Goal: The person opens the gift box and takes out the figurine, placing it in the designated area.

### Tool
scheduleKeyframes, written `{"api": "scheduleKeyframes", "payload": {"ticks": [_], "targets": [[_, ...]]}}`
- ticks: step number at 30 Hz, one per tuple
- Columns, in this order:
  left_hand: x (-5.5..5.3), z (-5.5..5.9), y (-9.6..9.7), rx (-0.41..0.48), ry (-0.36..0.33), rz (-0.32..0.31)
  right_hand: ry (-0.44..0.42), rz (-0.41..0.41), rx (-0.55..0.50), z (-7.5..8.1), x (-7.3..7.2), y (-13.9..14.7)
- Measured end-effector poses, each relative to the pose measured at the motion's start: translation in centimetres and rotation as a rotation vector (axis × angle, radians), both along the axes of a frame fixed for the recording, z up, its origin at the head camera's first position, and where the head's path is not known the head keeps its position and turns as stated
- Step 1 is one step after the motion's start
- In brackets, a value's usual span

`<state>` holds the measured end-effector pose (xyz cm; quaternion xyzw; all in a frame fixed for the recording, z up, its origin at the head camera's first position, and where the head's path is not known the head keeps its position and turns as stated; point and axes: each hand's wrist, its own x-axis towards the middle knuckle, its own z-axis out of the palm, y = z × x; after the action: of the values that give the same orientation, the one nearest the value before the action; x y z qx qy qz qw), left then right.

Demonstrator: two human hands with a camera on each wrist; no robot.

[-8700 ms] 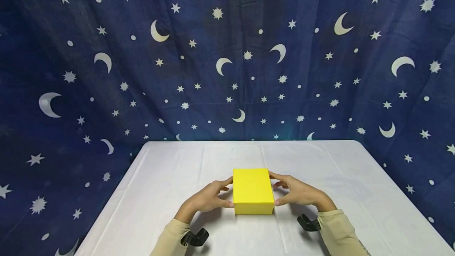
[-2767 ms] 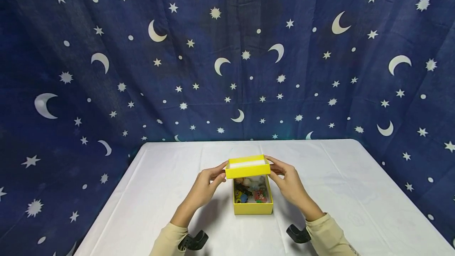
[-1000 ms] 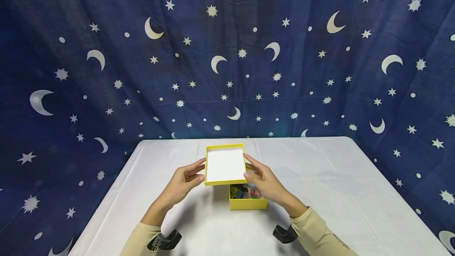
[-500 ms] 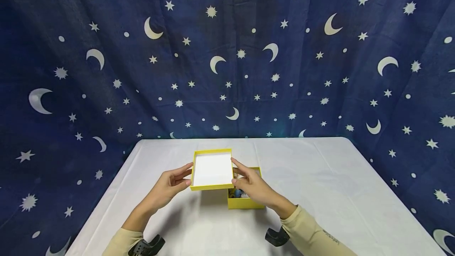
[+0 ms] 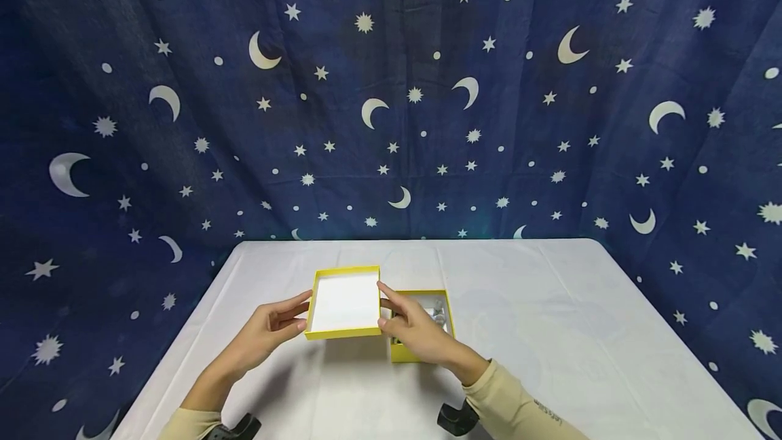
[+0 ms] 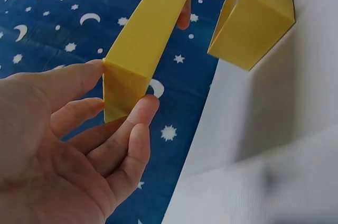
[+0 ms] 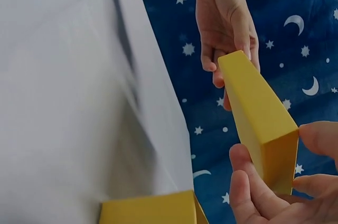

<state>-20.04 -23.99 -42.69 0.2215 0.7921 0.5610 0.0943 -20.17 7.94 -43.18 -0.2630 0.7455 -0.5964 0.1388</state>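
Note:
A yellow box lid [image 5: 343, 303] is held above the table, its white inside facing my head camera. My left hand [image 5: 259, 337] pinches its left edge between thumb and fingers. The opposite edge is gripped by my right hand [image 5: 421, 335], which passes in front of the uncovered yellow box [image 5: 408, 354]. Small greyish things [image 5: 438, 312] show inside the box; my right hand and the lid hide the rest of its contents. In the left wrist view the lid [image 6: 142, 34] and the box [image 6: 259, 20] are apart. The right wrist view shows fingers on the lid's [image 7: 259, 102] near end.
A white cloth covers the table [image 5: 537, 345], and the box stands on it near the middle. Behind and around hangs a dark blue curtain [image 5: 342, 121] with moons and stars. A black wrist device [image 5: 458, 419] sits at each sleeve.
The closed box was uncovered: both hands raised the lid, turned up its white inside and carried it left of the box. In the last half second it moved further left and slightly lower.

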Motion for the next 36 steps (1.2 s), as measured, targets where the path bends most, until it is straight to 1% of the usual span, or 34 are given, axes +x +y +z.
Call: {"api": "scheduleKeyframes", "payload": {"ticks": [5, 8, 12, 16, 18, 25, 28, 31, 34, 36], "targets": [[0.3, -0.4, -1.1, 0.017, 0.006, -0.019, -0.033, -0.016, 0.002, -0.2, 0.7, -1.1], [0.4, -0.7, -1.6, 0.017, 0.007, -0.02, -0.04, -0.038, 0.017, -0.2, 1.1, -1.7], [0.5, -1.0, -2.3, 0.012, -0.018, 0.003, -0.051, -0.049, 0.016, -0.3, 1.3, -2.7], [0.6, -1.3, -3.0, 0.009, -0.03, 0.021, -0.09, -0.043, -0.001, -0.4, 1.3, -3.5], [0.6, -1.4, -3.4, 0.009, -0.027, 0.021, -0.106, -0.047, -0.017, -0.6, 1.4, -4.0], [0.8, -1.9, -4.5, -0.02, -0.031, 0.039, -0.155, -0.078, -0.081, -1.7, 1.4, -5.7], [0.8, -2.0, -4.8, -0.034, -0.048, 0.042, -0.163, -0.096, -0.08, -2.1, 1.5, -6.3], [0.8, -2.2, -5.1, -0.043, -0.084, 0.034, -0.179, -0.117, -0.061, -2.4, 1.6, -6.9], [0.8, -2.6, -5.4, -0.041, -0.106, 0.02, -0.186, -0.137, -0.039, -2.8, 1.6, -7.3], [0.8, -2.9, -5.6, -0.04, -0.109, 0.013, -0.187, -0.145, -0.042, -3.1, 1.5, -7.6]]}}
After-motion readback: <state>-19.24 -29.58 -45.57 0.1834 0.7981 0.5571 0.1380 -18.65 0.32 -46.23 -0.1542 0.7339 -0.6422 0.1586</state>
